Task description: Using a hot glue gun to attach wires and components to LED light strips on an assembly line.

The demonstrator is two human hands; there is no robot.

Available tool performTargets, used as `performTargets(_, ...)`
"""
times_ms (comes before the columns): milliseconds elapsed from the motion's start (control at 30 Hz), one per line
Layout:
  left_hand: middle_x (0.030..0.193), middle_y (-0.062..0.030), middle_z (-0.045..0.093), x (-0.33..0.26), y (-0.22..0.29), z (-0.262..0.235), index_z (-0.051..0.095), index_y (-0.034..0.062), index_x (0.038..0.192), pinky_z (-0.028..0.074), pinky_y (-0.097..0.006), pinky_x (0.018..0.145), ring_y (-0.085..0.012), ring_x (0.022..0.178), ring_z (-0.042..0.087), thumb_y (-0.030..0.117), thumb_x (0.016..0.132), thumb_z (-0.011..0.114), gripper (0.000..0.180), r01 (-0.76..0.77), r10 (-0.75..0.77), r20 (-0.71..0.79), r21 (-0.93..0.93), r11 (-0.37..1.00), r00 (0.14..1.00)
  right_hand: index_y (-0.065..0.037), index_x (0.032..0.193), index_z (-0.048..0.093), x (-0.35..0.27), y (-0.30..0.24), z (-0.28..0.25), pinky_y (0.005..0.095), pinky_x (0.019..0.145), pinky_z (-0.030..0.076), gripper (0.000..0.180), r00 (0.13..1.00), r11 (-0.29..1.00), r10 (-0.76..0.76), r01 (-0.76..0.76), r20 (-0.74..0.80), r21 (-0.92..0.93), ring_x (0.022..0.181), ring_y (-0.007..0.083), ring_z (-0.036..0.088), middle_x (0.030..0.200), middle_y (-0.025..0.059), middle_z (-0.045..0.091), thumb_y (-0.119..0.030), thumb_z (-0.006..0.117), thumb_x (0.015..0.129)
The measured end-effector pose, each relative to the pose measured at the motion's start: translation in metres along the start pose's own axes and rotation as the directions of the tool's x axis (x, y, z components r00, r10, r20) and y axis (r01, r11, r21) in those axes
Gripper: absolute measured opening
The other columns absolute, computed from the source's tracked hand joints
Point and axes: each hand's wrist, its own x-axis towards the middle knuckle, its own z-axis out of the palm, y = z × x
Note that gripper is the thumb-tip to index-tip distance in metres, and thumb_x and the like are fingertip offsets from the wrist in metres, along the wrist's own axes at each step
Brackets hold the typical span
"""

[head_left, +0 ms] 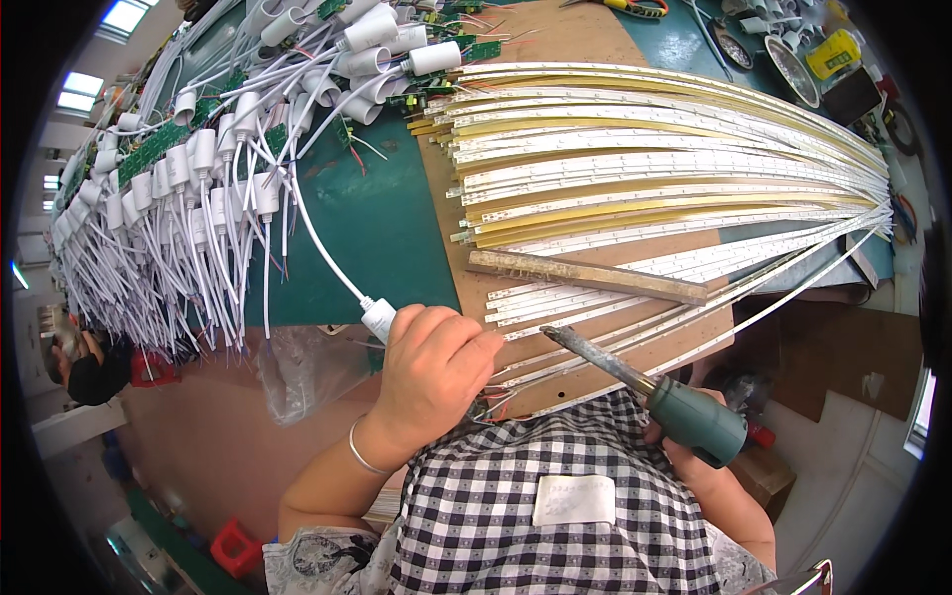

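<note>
Left hand [431,372] clamped on white plastic wired cap [378,318]; right hand [694,451] grips green-handled soldering iron [635,382], whose hot tip could scorch nearby knuckles.

Person seen from above. Torso covered by a black-and-white checked apron [555,496]; 1 white rectangular label [573,499] sits at its centre, print not legible. Left of the apron, a short sleeve [322,560] in grey patterned fabric shows at the shoulder; a matching patterned edge appears right of the apron, low down. Both forearms bare. 1 thin silver bangle [362,454] circles the left wrist, up-left of the apron. No rings or watch discernible.
</note>
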Motion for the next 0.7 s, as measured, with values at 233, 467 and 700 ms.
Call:
performTargets(233,0.084,-0.0019,0.060,0.001,0.001,-0.002,0.070,0.0089,0.088,0.042,-0.039,0.076,-0.0228,0.081,0.058,0.002,0.065,0.077,0.025,0.004,-0.004,0.001,0.000,1.000,1.000,0.003,0.122,0.040,0.009,-0.003,-0.002,0.0314,0.069,0.053,0.040,0.982,0.904,-0.159,0.186,0.100,-0.386,0.066,0.0174,0.063,0.081,0.0106,0.065,-0.014,0.059,0.091)
performTargets(467,0.085,-0.0021,0.061,0.001,0.001,-0.002,0.070,0.0091,0.088,0.043,-0.039,0.076,-0.0231,0.082,0.059,0.000,0.065,0.078,0.026,0.010,-0.010,0.006,-0.006,1.000,1.000,-0.005,0.103,0.071,-0.001,0.001,0.001,0.0407,0.087,0.051,0.034,0.998,0.948,0.062,-0.067,-0.025,-0.310,0.102,0.0317,0.063,0.110,0.0125,0.068,-0.008,0.079,0.070)
performTargets(700,0.086,-0.0019,0.060,0.002,0.002,-0.002,0.068,0.0104,0.087,0.042,-0.039,0.077,-0.0232,0.083,0.058,0.001,0.065,0.078,0.025,0.022,-0.022,0.005,-0.001,1.000,1.000,-0.005,0.104,0.071,-0.002,0.001,0.001,0.0406,0.087,0.050,0.033,0.997,0.950,0.068,-0.077,-0.040,-0.302,0.102,0.0314,0.062,0.109,0.0122,0.069,-0.009,0.079,0.071)
